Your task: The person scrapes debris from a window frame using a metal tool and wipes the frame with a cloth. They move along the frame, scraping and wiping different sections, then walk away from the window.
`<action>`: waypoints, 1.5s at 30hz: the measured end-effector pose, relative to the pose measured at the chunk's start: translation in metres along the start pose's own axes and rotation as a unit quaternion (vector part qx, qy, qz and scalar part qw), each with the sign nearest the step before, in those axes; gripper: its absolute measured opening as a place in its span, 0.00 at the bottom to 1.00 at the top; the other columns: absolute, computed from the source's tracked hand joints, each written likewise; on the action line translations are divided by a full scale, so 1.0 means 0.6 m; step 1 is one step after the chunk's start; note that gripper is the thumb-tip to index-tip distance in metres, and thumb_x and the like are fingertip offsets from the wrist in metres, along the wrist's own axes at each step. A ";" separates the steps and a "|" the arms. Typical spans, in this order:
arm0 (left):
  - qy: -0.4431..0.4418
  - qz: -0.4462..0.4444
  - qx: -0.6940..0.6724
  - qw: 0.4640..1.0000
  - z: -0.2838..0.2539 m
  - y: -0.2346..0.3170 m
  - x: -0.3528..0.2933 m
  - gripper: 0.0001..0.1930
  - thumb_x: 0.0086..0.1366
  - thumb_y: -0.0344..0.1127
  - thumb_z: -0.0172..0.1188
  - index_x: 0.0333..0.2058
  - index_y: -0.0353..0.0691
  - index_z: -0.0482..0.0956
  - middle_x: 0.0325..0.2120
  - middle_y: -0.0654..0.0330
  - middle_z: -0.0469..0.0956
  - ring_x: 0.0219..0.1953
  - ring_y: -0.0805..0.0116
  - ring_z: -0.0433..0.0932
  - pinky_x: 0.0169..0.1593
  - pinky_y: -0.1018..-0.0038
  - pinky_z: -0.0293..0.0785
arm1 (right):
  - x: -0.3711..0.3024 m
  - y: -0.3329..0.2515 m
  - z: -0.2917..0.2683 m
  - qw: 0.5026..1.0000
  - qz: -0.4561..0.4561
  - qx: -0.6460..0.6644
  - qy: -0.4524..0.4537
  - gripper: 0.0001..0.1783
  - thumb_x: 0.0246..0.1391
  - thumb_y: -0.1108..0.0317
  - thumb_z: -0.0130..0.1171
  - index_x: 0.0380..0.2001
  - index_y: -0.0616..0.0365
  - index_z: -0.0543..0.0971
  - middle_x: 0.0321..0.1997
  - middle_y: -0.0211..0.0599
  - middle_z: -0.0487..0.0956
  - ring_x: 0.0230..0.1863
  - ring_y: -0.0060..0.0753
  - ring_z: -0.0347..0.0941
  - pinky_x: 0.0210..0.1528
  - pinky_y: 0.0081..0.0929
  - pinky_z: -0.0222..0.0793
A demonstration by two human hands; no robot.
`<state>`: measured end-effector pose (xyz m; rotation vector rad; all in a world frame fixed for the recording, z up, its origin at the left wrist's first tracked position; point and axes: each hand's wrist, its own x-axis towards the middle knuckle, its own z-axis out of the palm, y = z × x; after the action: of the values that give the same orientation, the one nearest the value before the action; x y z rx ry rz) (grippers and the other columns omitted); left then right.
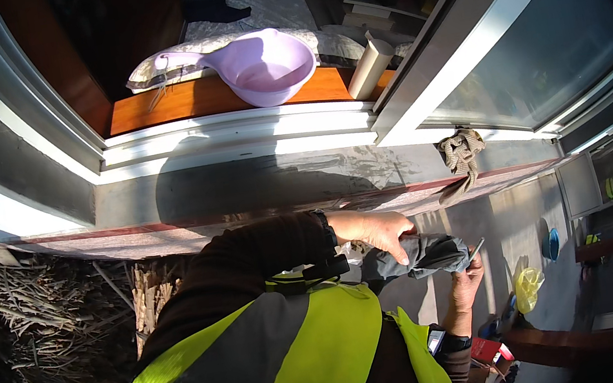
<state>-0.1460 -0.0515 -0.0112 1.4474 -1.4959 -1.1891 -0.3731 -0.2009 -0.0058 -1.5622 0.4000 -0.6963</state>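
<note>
My left hand (385,237), a dark band at its wrist, has its fingers closed on a dark grey cloth (436,253). The bunched cloth hangs in front of my chest, between both hands. Lower and to the right, my right hand (465,288) is closed on a thin grey rod (478,249) whose tip sticks up past the fingers, beside the cloth's right end. The rod's other end is hidden in the hand, so its kind does not show.
On the wooden inner sill (159,109) sits a purple plastic dipper (264,67) beside a pale cylinder (371,64). A brown knitted cloth (462,151) drapes over the outer ledge (126,202). Brushwood (46,302) lies left; a yellow bag (528,287) and blue basin (550,244) stand right.
</note>
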 end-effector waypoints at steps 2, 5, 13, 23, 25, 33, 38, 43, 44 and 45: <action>-0.003 0.048 0.003 0.999 -0.008 -0.005 -0.005 0.31 0.44 0.42 0.73 0.43 0.29 0.73 0.35 0.50 0.78 0.38 0.61 0.76 0.41 0.68 0.72 | -0.006 0.002 0.004 1.000 0.014 -0.018 0.017 0.26 0.44 0.52 0.67 0.41 0.59 0.75 0.31 0.23 0.75 0.32 0.15 0.67 0.34 0.15 0.63; -0.051 0.097 0.012 0.994 -0.013 -0.006 -0.002 0.33 0.45 0.44 0.72 0.45 0.27 0.71 0.39 0.47 0.76 0.40 0.60 0.75 0.44 0.69 0.72 | -0.025 -0.001 0.011 0.993 0.083 -0.036 0.073 0.39 0.41 0.38 0.62 0.46 0.63 0.74 0.35 0.28 0.76 0.20 0.10 0.61 0.19 0.10 0.51; -0.002 0.129 0.082 0.988 0.019 0.028 0.043 0.26 0.48 0.44 0.70 0.33 0.29 0.67 0.24 0.46 0.72 0.27 0.55 0.72 0.33 0.64 0.67 | -0.083 0.001 -0.009 0.977 0.100 0.090 0.166 0.29 0.53 0.48 0.59 0.46 0.63 0.75 0.30 0.33 0.79 0.12 0.08 0.53 0.12 0.11 0.41; 0.110 0.170 -0.032 0.979 0.088 0.054 0.120 0.25 0.53 0.48 0.68 0.29 0.32 0.66 0.21 0.49 0.71 0.23 0.60 0.69 0.30 0.65 0.67 | -0.095 -0.002 -0.012 0.966 0.217 0.130 0.043 0.31 0.41 0.53 0.72 0.45 0.52 0.70 0.26 0.22 0.71 0.17 0.14 0.58 0.18 0.14 0.50; 0.121 0.132 0.002 0.984 0.094 0.057 0.124 0.24 0.55 0.48 0.67 0.30 0.32 0.66 0.21 0.49 0.71 0.24 0.59 0.70 0.30 0.65 0.67 | -0.080 -0.001 -0.009 0.943 0.297 0.125 0.084 0.30 0.40 0.67 0.73 0.47 0.51 0.70 0.28 0.17 0.71 0.19 0.10 0.58 0.18 0.13 0.51; 0.152 0.025 0.109 0.982 0.012 0.035 0.016 0.17 0.60 0.43 0.62 0.41 0.38 0.73 0.25 0.58 0.78 0.27 0.68 0.78 0.32 0.73 0.72 | -0.050 0.030 -0.039 0.930 0.304 0.163 0.129 0.18 0.43 0.59 0.72 0.32 0.49 0.73 0.21 0.19 0.69 0.17 0.14 0.58 0.17 0.15 0.49; 0.308 0.012 0.187 0.933 -0.077 0.039 -0.138 0.10 0.59 0.30 0.62 0.39 0.38 0.75 0.31 0.56 0.79 0.35 0.66 0.79 0.40 0.73 0.74 | -0.041 0.039 -0.036 0.943 0.298 0.077 0.125 0.23 0.46 0.55 0.69 0.43 0.50 0.74 0.26 0.19 0.72 0.15 0.12 0.58 0.14 0.12 0.50; 0.577 -0.020 0.255 0.776 -0.195 0.056 -0.286 0.11 0.60 0.34 0.61 0.40 0.38 0.76 0.30 0.58 0.80 0.32 0.69 0.80 0.34 0.77 0.74 | -0.029 0.049 -0.015 0.936 0.290 0.082 0.182 0.14 0.55 0.55 0.59 0.35 0.52 0.75 0.19 0.18 0.70 0.10 0.10 0.55 0.10 0.13 0.45; 0.596 -0.043 0.240 0.765 -0.217 0.059 -0.316 0.11 0.61 0.34 0.61 0.40 0.38 0.76 0.30 0.59 0.80 0.32 0.70 0.80 0.34 0.78 0.74 | -0.026 0.053 -0.006 0.933 0.287 0.081 0.203 0.13 0.55 0.56 0.58 0.36 0.52 0.75 0.19 0.18 0.70 0.10 0.10 0.55 0.10 0.13 0.45; 0.604 -0.053 0.269 0.748 -0.233 0.060 -0.342 0.11 0.61 0.35 0.61 0.40 0.38 0.77 0.29 0.59 0.81 0.32 0.71 0.81 0.34 0.77 0.75 | -0.022 0.048 -0.006 0.936 0.296 0.080 0.173 0.12 0.55 0.58 0.58 0.36 0.52 0.75 0.19 0.18 0.71 0.11 0.10 0.56 0.10 0.13 0.45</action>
<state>-0.0044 0.1316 0.0862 2.0518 -0.7675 0.3242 -0.3811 -0.1985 -0.0364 -1.0758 1.0038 -0.5088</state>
